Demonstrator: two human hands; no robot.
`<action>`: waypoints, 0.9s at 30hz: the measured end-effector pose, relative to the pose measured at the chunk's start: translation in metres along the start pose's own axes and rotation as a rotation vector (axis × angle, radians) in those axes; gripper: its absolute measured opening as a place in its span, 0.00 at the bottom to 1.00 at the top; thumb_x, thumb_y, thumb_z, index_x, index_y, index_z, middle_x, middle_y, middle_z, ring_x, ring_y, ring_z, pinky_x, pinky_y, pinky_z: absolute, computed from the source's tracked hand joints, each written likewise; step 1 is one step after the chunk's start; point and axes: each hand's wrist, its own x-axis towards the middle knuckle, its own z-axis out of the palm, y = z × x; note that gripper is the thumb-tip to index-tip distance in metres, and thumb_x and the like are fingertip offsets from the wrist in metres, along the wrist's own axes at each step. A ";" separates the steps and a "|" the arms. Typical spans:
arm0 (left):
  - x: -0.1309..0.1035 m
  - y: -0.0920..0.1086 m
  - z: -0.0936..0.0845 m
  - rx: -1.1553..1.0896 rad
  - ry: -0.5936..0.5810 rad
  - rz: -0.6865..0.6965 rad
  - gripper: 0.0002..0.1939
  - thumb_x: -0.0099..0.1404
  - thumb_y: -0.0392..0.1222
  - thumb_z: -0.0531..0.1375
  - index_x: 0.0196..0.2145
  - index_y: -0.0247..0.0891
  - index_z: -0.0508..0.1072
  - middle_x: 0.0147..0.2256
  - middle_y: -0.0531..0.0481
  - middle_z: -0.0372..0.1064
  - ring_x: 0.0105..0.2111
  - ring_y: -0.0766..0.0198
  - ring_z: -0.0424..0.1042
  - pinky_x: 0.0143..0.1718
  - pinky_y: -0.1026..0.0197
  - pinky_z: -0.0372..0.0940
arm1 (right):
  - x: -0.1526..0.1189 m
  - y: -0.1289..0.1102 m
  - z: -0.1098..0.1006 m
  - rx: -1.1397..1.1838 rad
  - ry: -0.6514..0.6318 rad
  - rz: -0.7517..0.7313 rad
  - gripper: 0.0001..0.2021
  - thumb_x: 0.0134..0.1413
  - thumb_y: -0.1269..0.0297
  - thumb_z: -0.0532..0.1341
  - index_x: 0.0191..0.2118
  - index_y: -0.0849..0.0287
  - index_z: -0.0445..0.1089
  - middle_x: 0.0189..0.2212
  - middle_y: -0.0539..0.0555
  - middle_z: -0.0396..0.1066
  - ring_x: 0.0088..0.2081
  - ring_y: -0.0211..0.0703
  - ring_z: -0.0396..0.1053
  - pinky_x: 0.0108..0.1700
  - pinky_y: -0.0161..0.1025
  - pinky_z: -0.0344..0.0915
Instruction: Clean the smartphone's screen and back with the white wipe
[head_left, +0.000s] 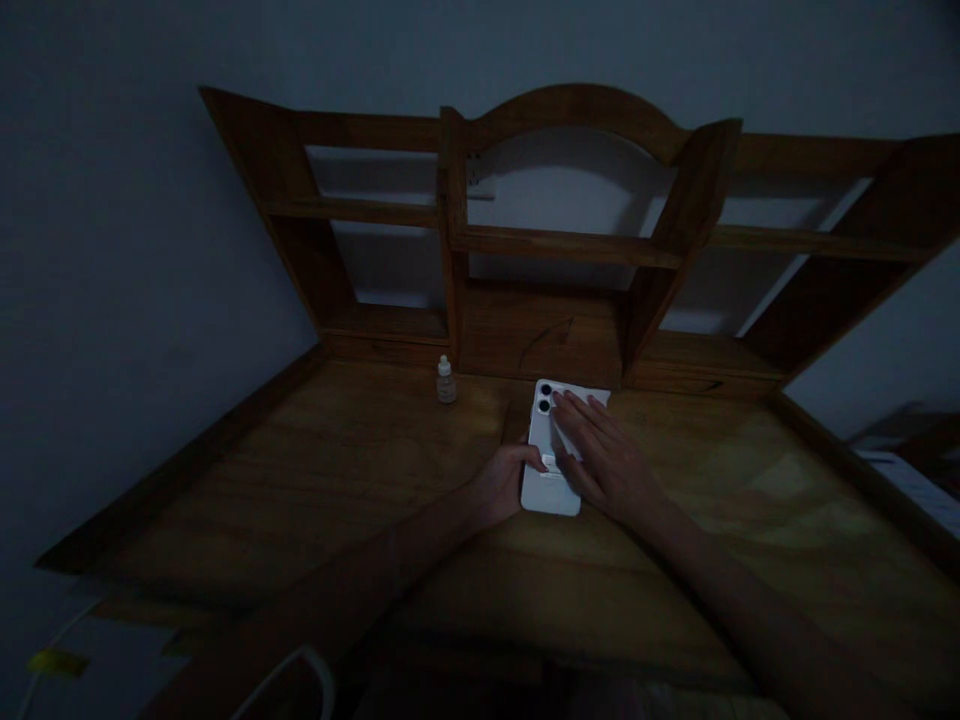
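Phone (551, 495): white, back and camera lenses up, above the middle of the tabletop (360, 460); lying on it or lifted slightly, can't tell from here.
Left hand (501, 482): closed on the phone's left edge, thumb over the back; probably there to steady it.
Right hand (609, 462): fingers extended over the back, below the lenses; likely counter-pressed by the left grip. Can't tell if it pinches anything.
Pale edge by right fingertips (596, 392): phone corner or thin sheet, unclear.
Bottle (446, 385): small, upright, left of the phone, near the shelf unit (570, 245); seems parked within reach, off the hands' space. Label unreadable.
Hidden: phone's screen, left fingers underneath, much of the back under the right hand.
Cut off: white cable (322, 675), bottom edge. Room dim.
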 end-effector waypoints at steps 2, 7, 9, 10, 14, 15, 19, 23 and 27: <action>0.000 0.000 0.000 0.006 -0.003 0.001 0.33 0.43 0.26 0.57 0.50 0.33 0.73 0.37 0.44 0.75 0.39 0.53 0.75 0.44 0.54 0.67 | 0.000 -0.001 -0.001 0.004 -0.002 0.003 0.34 0.70 0.65 0.54 0.75 0.57 0.40 0.73 0.60 0.49 0.73 0.54 0.47 0.72 0.62 0.51; -0.001 0.000 0.002 0.042 0.059 -0.016 0.34 0.43 0.27 0.58 0.51 0.34 0.73 0.36 0.45 0.74 0.37 0.55 0.74 0.43 0.55 0.67 | 0.002 -0.004 -0.003 0.030 -0.012 0.016 0.34 0.70 0.65 0.53 0.75 0.57 0.38 0.72 0.59 0.50 0.73 0.53 0.49 0.72 0.61 0.51; -0.001 0.000 0.001 0.052 0.085 -0.012 0.35 0.42 0.27 0.58 0.51 0.35 0.72 0.36 0.45 0.74 0.37 0.55 0.74 0.43 0.56 0.67 | 0.002 -0.004 -0.002 0.035 -0.020 0.010 0.35 0.70 0.65 0.53 0.76 0.57 0.37 0.73 0.59 0.50 0.73 0.53 0.49 0.72 0.61 0.51; -0.001 -0.001 0.001 0.053 0.088 -0.009 0.35 0.42 0.27 0.58 0.52 0.35 0.72 0.36 0.45 0.74 0.37 0.55 0.74 0.42 0.56 0.67 | 0.002 -0.004 -0.002 0.033 -0.020 0.007 0.35 0.70 0.65 0.53 0.76 0.57 0.36 0.73 0.59 0.50 0.73 0.53 0.49 0.72 0.61 0.51; 0.000 -0.002 -0.002 0.063 0.095 -0.029 0.36 0.41 0.28 0.59 0.52 0.35 0.72 0.36 0.46 0.74 0.36 0.55 0.74 0.42 0.55 0.68 | 0.001 -0.002 -0.001 0.003 -0.008 0.003 0.35 0.70 0.65 0.54 0.75 0.58 0.38 0.72 0.60 0.51 0.72 0.54 0.51 0.72 0.61 0.53; 0.000 -0.003 -0.002 0.068 0.102 -0.031 0.36 0.41 0.28 0.59 0.52 0.35 0.72 0.36 0.46 0.74 0.36 0.55 0.74 0.42 0.55 0.68 | 0.001 -0.002 -0.001 -0.006 0.000 0.001 0.35 0.70 0.66 0.54 0.75 0.58 0.39 0.72 0.61 0.51 0.72 0.54 0.51 0.72 0.61 0.53; 0.000 -0.002 -0.003 0.079 0.110 -0.036 0.37 0.41 0.28 0.59 0.53 0.36 0.72 0.36 0.45 0.74 0.36 0.55 0.74 0.42 0.55 0.68 | 0.000 0.001 -0.001 -0.020 0.060 0.000 0.34 0.69 0.67 0.55 0.75 0.57 0.42 0.71 0.60 0.55 0.70 0.53 0.56 0.71 0.59 0.56; 0.000 -0.001 -0.002 0.057 0.059 -0.052 0.37 0.42 0.28 0.59 0.54 0.35 0.72 0.38 0.44 0.75 0.38 0.54 0.75 0.44 0.55 0.67 | 0.000 0.001 -0.002 -0.033 0.090 0.027 0.33 0.69 0.69 0.55 0.75 0.56 0.44 0.69 0.60 0.59 0.68 0.53 0.60 0.70 0.58 0.58; 0.002 -0.001 -0.003 0.038 0.035 -0.079 0.35 0.43 0.29 0.58 0.53 0.32 0.73 0.38 0.42 0.75 0.41 0.52 0.75 0.46 0.54 0.67 | 0.000 0.002 -0.003 -0.062 0.115 0.039 0.32 0.69 0.69 0.56 0.74 0.57 0.46 0.68 0.61 0.61 0.67 0.52 0.61 0.70 0.59 0.58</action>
